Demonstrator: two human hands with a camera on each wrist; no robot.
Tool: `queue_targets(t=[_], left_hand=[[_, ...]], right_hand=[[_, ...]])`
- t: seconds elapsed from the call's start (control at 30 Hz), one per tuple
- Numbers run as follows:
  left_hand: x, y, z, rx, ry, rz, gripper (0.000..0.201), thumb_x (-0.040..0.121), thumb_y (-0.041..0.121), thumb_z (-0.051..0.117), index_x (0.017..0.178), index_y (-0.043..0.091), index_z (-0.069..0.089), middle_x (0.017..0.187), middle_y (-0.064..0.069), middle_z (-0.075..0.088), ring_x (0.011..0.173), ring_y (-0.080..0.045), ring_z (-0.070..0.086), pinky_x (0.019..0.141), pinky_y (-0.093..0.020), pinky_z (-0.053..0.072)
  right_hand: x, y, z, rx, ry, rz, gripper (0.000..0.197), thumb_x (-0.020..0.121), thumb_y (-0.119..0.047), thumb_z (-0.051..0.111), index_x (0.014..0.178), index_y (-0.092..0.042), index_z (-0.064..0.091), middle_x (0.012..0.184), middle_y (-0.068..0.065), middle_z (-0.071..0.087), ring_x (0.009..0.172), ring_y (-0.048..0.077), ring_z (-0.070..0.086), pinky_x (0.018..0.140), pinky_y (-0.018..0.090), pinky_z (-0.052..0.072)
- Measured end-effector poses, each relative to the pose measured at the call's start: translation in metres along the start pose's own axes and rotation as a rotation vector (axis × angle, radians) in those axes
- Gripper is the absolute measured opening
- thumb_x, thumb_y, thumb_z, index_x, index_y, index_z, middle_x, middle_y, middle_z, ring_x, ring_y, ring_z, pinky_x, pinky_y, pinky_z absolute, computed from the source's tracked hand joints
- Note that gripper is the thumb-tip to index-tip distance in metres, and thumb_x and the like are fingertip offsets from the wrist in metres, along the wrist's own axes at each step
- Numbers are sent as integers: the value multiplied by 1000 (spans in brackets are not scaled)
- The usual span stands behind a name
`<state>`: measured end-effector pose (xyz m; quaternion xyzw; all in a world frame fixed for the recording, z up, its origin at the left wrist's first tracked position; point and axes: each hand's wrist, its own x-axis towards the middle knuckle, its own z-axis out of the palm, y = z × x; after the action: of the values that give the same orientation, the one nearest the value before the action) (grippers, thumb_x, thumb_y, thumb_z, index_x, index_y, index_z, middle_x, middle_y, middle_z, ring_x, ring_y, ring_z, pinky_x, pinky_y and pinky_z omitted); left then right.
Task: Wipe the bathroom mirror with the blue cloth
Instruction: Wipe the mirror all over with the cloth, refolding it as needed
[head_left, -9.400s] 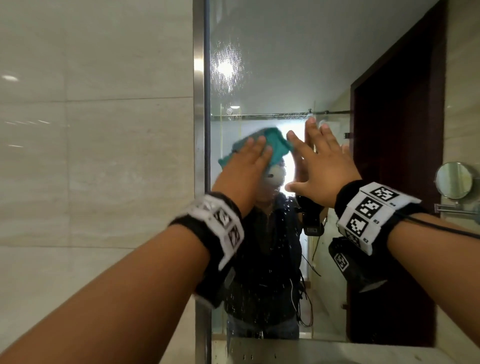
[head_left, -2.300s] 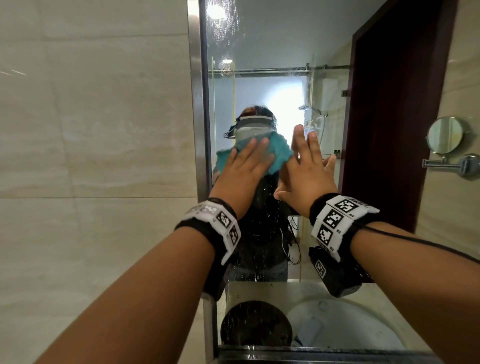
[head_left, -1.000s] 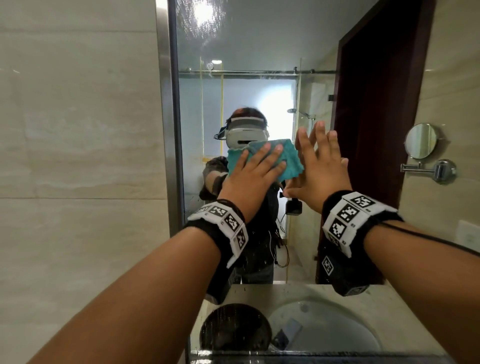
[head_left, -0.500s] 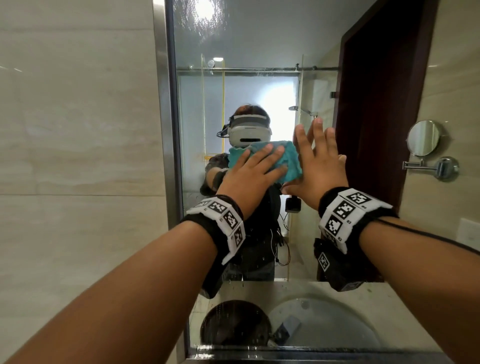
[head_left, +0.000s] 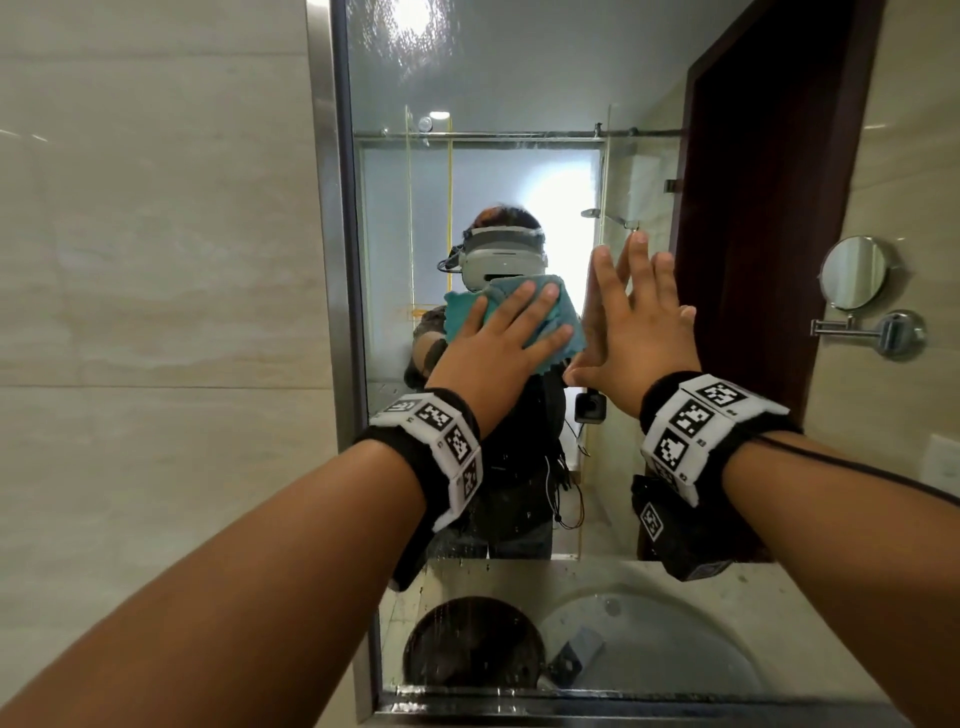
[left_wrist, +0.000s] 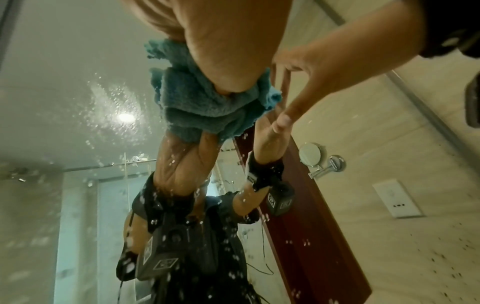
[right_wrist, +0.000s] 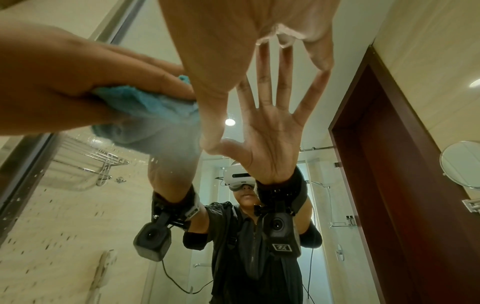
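Observation:
The blue cloth (head_left: 461, 316) lies bunched against the glass of the steel-framed mirror (head_left: 493, 104). My left hand (head_left: 493, 348) presses it flat with straight, spread fingers. The left wrist view shows the cloth (left_wrist: 197, 98) squeezed between the left hand (left_wrist: 215, 41) and its reflection. Just right of the cloth, my right hand (head_left: 634, 322) lies flat on the glass with its fingers spread upward and holds nothing. In the right wrist view the right hand (right_wrist: 233, 41) meets its own reflection, and the cloth (right_wrist: 145, 102) sits under the left hand (right_wrist: 64, 82).
Water drops speckle the lower glass and a patch near the top. Beige tiled wall (head_left: 156, 260) lies left of the mirror frame (head_left: 332, 208). A round shaving mirror (head_left: 857, 273) on a wall arm sticks out at the right. A basin and a dark door frame show in the reflection.
Over the last seconds both hands came down from the upper glass to mid height. In the last half second my left hand slid the cloth slightly left, away from the right hand.

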<state>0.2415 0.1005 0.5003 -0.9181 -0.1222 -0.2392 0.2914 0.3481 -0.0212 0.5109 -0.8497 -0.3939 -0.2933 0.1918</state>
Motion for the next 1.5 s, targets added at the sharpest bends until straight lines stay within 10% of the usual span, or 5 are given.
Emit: queue_targets(t=[0.63,0.83,1.17,1.33,1.5], left_hand=[[-9,5,4,-66,-34,39,72,94,16,49,151,31,7,158,2,-14,145,-20,-15,116,-44,-3],[11,-33,-38,-331,220,-243,63,93,20,53,148,28,24,159,-4,-6,146,-26,-7,117,-47,0],[-12,-12,10,-75,-5,122,65,94,16,50,148,34,20,159,3,-10,145,-20,-14,118,-46,-4],[-7,-49,-17,-377,294,-185,53,93,24,54,144,27,37,159,-5,3,146,-27,-2,117,-46,-4],[-17,-17,12,-302,186,-112,62,94,18,52,148,31,24,159,-1,-9,145,-24,-14,113,-44,-11]], right_hand=[[2,3,4,0,27,-19,125,69,-45,78,145,-30,-21,150,1,-33,140,30,-22,109,63,13],[2,3,5,0,16,-14,129,65,-49,79,144,-31,-22,150,1,-33,140,29,-23,108,62,13],[-1,2,2,16,5,-20,122,71,-45,76,145,-29,-20,151,2,-33,140,30,-23,109,63,11],[1,4,4,21,10,-17,129,66,-46,80,145,-31,-21,150,0,-33,140,28,-24,108,62,10],[2,3,6,-20,39,-12,129,65,-49,79,145,-31,-21,151,1,-31,140,28,-23,108,62,13]])
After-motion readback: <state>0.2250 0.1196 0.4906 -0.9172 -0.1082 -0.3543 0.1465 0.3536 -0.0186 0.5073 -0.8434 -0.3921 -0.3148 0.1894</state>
